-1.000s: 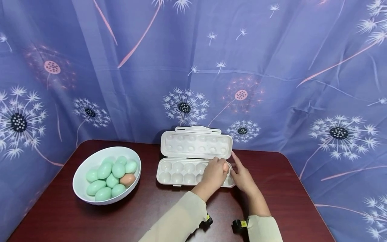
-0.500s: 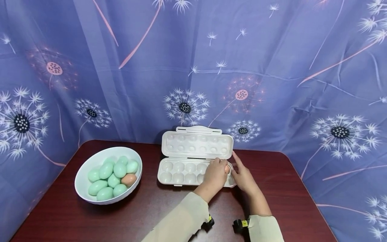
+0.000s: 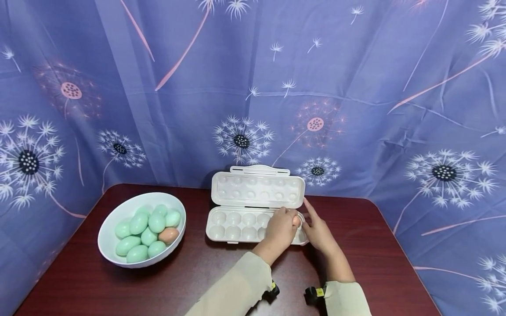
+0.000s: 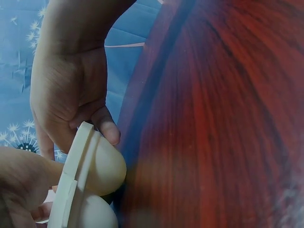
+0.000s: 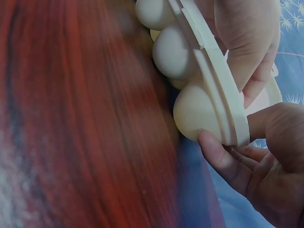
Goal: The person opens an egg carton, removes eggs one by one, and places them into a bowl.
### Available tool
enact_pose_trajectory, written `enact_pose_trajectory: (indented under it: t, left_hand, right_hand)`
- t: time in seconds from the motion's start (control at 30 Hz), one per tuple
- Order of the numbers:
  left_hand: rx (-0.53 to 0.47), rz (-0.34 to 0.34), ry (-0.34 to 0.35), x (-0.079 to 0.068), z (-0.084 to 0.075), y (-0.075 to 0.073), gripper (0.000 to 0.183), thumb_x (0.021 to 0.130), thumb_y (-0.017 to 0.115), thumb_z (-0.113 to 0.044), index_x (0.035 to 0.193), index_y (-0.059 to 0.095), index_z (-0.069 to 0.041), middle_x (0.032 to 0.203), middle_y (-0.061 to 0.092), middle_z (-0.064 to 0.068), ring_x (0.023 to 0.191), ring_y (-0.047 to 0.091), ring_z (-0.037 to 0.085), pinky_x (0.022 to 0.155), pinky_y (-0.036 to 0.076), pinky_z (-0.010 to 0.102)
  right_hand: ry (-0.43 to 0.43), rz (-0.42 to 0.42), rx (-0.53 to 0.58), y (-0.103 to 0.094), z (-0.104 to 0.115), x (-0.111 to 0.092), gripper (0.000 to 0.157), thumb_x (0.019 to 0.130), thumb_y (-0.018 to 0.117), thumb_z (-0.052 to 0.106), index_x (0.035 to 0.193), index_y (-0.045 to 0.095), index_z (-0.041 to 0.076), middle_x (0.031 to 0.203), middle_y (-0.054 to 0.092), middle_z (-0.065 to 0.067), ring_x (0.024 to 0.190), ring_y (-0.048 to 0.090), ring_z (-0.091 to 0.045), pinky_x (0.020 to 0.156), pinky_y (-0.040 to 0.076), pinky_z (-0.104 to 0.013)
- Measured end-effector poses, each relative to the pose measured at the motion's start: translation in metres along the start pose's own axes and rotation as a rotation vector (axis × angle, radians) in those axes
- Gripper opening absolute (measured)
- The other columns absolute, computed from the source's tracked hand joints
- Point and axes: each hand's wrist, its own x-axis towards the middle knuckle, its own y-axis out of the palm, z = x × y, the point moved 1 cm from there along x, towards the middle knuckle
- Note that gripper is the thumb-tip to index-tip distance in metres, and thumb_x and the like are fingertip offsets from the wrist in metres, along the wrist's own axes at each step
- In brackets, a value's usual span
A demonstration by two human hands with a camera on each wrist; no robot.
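Observation:
A white plastic egg box [image 3: 241, 240] lies open on the table, its lid [image 3: 258, 202] tipped back toward the curtain. My left hand [image 3: 278, 226] reaches over the right part of the tray and holds a brown egg [image 3: 296, 220] at the far-right cups. Most of that egg is covered by the fingers. At the box's right end, my right hand [image 3: 318, 232] grips the tray edge. In the right wrist view, the right thumb [image 5: 213, 152] presses the outside of the end cup [image 5: 197, 111]. Cups on the tray's left side hold nothing.
A white bowl [image 3: 103, 245] stands on the left of the dark red table [image 3: 189, 267]. It contains several pale green eggs [image 3: 138, 223] and one brown egg [image 3: 168, 235]. A blue dandelion-print curtain [image 3: 356, 145] hangs behind the table.
The brown egg in my left hand sits slightly lower at the tray's right end than a second ago. My right hand keeps its place on the box.

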Motion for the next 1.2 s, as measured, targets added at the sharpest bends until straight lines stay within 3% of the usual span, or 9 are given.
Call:
enact_pose_trajectory:
  t: [0.23,0.43,0.77,1.2]
  left_hand:
    - [-0.03,-0.046,0.025,-0.002,0.0,-0.003,0.026,0.081,0.08,-0.022,0.105,0.072,-0.018,0.097,0.067,0.002,0.087,0.064,0.021,0.07,0.055,0.03]
    - [-0.048,-0.059,0.038,-0.003,-0.001,-0.009,0.037,0.08,0.082,-0.021,0.115,0.072,-0.017,0.101,0.068,0.003,0.09,0.065,0.021,0.071,0.056,0.029]
    - [-0.177,-0.038,-0.032,-0.012,0.007,-0.033,0.039,0.082,0.082,-0.016,0.119,0.069,-0.013,0.11,0.063,0.007,0.089,0.07,0.023,0.076,0.058,0.033]
    - [-0.28,-0.105,-0.098,-0.03,0.026,-0.063,0.041,0.08,0.082,-0.012,0.119,0.068,-0.011,0.112,0.062,0.007,0.087,0.07,0.024,0.076,0.058,0.033]
  right_hand:
    - [0.005,0.008,0.003,0.0,0.0,0.001,0.078,0.095,0.054,-0.002,0.163,0.021,0.02,0.127,0.066,-0.025,0.107,0.068,-0.033,0.07,0.056,-0.025]
    - [0.005,0.002,0.01,0.0,0.0,0.0,0.078,0.095,0.054,-0.002,0.162,0.021,0.02,0.127,0.066,-0.026,0.108,0.068,-0.034,0.07,0.056,-0.025]
    - [-0.005,-0.003,0.021,0.0,-0.001,-0.001,0.078,0.094,0.053,-0.002,0.162,0.021,0.017,0.124,0.067,-0.027,0.107,0.069,-0.035,0.072,0.057,-0.025]
    - [0.012,0.01,0.052,0.002,-0.002,0.001,0.077,0.095,0.053,-0.002,0.163,0.02,0.019,0.128,0.064,-0.028,0.103,0.069,-0.033,0.066,0.058,-0.024]
